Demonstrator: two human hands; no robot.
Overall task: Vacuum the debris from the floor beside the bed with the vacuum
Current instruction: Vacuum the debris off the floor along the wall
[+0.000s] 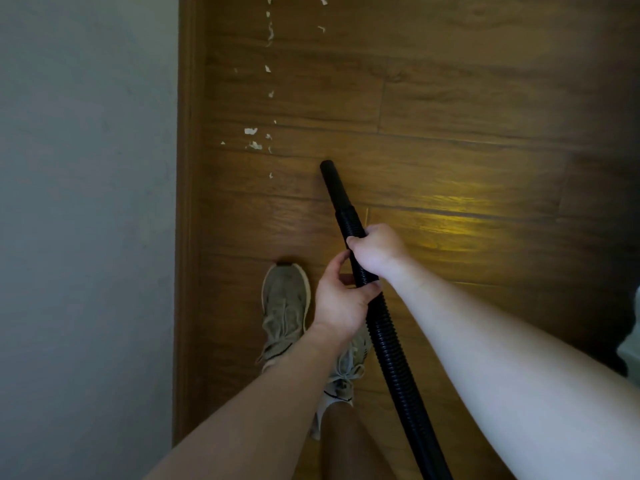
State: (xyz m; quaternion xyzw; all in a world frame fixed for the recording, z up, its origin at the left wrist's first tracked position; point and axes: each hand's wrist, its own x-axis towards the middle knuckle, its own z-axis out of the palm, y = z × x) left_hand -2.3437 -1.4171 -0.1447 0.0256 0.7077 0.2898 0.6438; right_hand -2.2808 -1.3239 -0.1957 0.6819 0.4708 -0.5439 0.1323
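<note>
A black ribbed vacuum hose [391, 344] runs up from the bottom of the view and ends in a smooth black nozzle [331, 180] pointing at the wooden floor [450, 105]. My right hand [375, 251] grips the hose just below the nozzle. My left hand [341, 299] holds it a little lower, fingers curled around it. White paper scraps [252, 138] lie up and to the left of the nozzle tip, a short way off. More scraps [269, 31] trail away in a line toward the top of the view.
A grey-white wall [86, 202] fills the left side, edged by a brown wooden skirting [188, 202]. My feet in beige sneakers [285, 306] stand below the scraps, close to the skirting. A bright yellow patch of light [450, 226] lies on the floor to the right.
</note>
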